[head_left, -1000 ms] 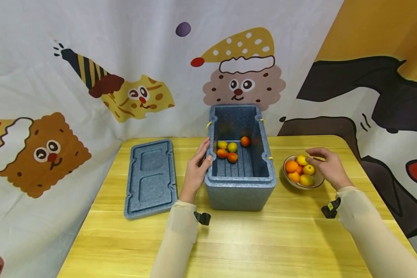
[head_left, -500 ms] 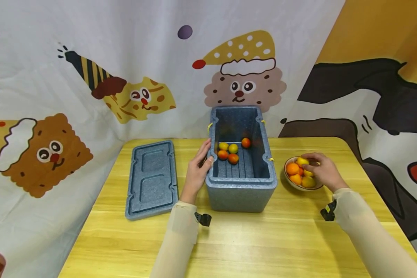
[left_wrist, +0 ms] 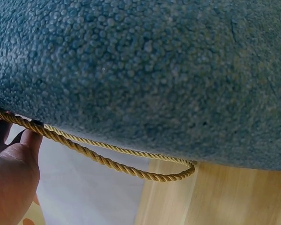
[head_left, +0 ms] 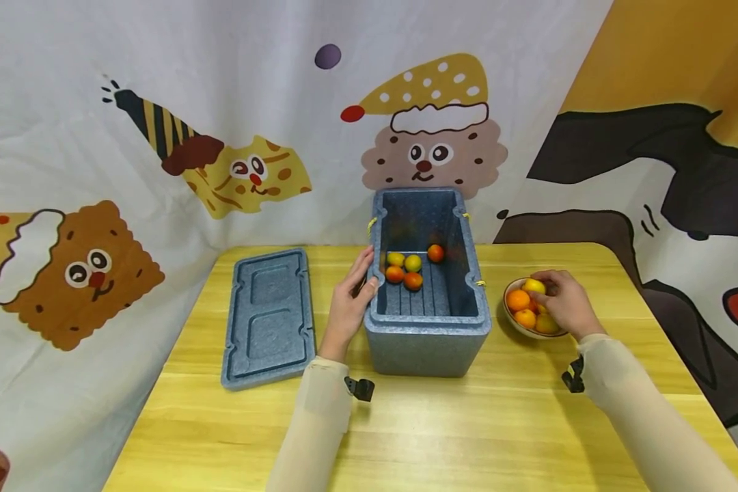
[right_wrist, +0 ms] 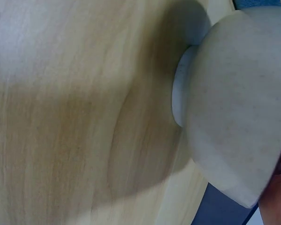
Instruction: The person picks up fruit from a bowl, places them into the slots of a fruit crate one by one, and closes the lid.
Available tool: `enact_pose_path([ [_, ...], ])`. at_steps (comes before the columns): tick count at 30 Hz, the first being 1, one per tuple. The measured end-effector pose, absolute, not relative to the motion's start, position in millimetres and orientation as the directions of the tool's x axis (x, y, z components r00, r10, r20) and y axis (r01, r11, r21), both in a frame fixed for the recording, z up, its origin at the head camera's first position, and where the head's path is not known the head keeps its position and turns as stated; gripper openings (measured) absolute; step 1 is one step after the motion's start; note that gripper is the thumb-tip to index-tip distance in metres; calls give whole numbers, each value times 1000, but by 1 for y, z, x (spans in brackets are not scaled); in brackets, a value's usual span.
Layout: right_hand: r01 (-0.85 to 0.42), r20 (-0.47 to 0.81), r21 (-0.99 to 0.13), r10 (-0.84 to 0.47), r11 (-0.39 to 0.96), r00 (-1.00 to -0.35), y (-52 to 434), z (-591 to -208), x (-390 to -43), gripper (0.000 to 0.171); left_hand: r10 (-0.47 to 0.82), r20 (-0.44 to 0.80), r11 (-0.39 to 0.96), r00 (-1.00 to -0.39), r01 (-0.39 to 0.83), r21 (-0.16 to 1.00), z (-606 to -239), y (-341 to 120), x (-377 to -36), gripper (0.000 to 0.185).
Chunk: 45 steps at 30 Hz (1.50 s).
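Observation:
My left hand (head_left: 344,307) rests against the left wall of a blue-grey foam box (head_left: 427,352), thumb at the rim and fingers along the outside. In the left wrist view, its fingers are beside a yellow rope handle (left_wrist: 107,161). Over a round bowl (head_left: 525,330) to the right of the box, my right hand (head_left: 568,306) pinches a yellow lemon (head_left: 534,286) at the top of the fruit. Beside it lie oranges (head_left: 518,300) and more yellow fruit, partly covered by the hand. The right wrist view shows mainly the bowl's pale outer side (right_wrist: 239,103).
Inside the box lie several red-orange fruits (head_left: 436,253) and yellow ones (head_left: 413,263). A matching foam lid (head_left: 270,318) lies on the wooden table (head_left: 406,430), left of the box. A printed cloth (head_left: 252,68) hangs behind.
My right hand has moved left and down over the bowl, and its thumb and fingers have closed around the lemon. The left hand stays at the box.

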State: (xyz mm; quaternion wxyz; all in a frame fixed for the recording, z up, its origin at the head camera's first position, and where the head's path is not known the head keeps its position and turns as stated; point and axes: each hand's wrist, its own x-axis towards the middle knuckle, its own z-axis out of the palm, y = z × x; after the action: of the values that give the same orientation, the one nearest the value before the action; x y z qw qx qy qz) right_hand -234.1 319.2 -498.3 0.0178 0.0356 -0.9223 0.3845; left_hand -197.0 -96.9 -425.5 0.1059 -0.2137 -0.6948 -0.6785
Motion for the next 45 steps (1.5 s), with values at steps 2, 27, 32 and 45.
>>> enact_pose_path([
  [2, -85, 70, -699, -50, 710, -996, 319, -500, -234, 35, 154, 437, -10, -886, 440, 898, -425, -97, -196, 46],
  [27, -36, 8, -723, -44, 690, -999, 322, -493, -233, 42, 141, 447, -13, -883, 450, 893, -426, -96, -197, 44],
  [32, -25, -3, -733, -41, 680, -999, 324, -493, -233, 41, 142, 448, -20, -882, 450, 893, -425, -96, -197, 44],
  [45, -11, 5, -743, -10, 669, -1000, 324, -485, -230, 43, 141, 463, -37, -875, 463, 886, -426, -96, -197, 44],
])
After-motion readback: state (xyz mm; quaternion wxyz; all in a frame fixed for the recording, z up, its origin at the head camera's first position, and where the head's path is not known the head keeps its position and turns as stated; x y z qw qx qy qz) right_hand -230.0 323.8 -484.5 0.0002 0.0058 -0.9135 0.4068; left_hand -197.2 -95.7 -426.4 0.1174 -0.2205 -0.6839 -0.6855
